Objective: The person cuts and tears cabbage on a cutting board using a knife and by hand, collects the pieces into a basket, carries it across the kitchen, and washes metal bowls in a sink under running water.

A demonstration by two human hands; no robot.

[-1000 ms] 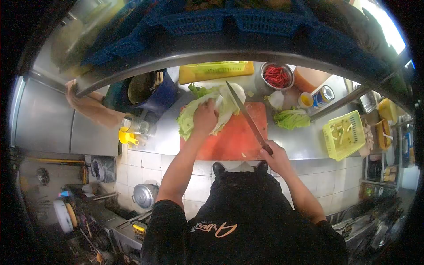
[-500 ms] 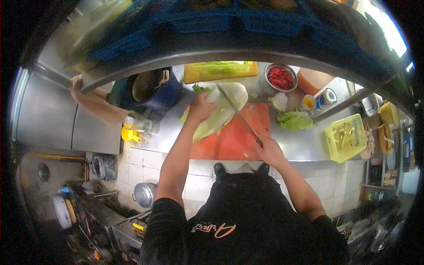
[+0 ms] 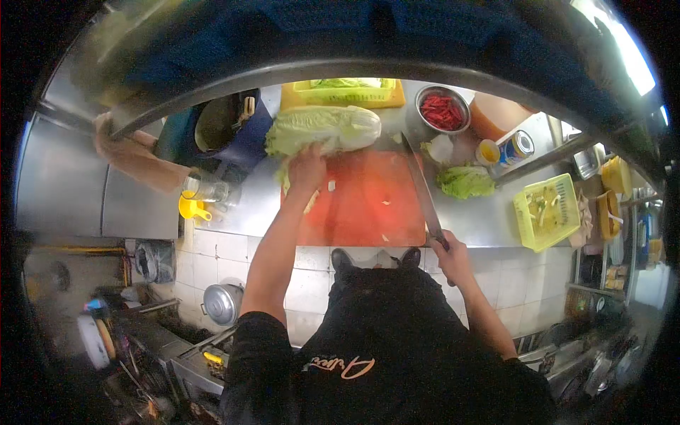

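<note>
Head view, kitchen prep. Hands well apart. Left hand [image 3: 307, 168] has its fingers at the near side of a napa cabbage [image 3: 333, 127]; whether they grip it, cannot tell. Cabbage lies sideways along the far edge of a red cutting board [image 3: 361, 205], leafy end left, pale base right. Right hand [image 3: 455, 261] wrapped round the handle of a long knife [image 3: 419, 180], blade pointing away along the board's right side. Small pale scraps on board. Right of it, on the steel surface [image 3: 489, 223]: loose green leaves [image 3: 465, 182], metal bowl [image 3: 423, 122] of red chillies [image 3: 440, 112], blue-labelled can [image 3: 508, 153], print too small to read. Black shirt [image 3: 418, 375] bears pale script [image 3: 340, 366], upside down; capital resembles "A", remainder unclear.
</note>
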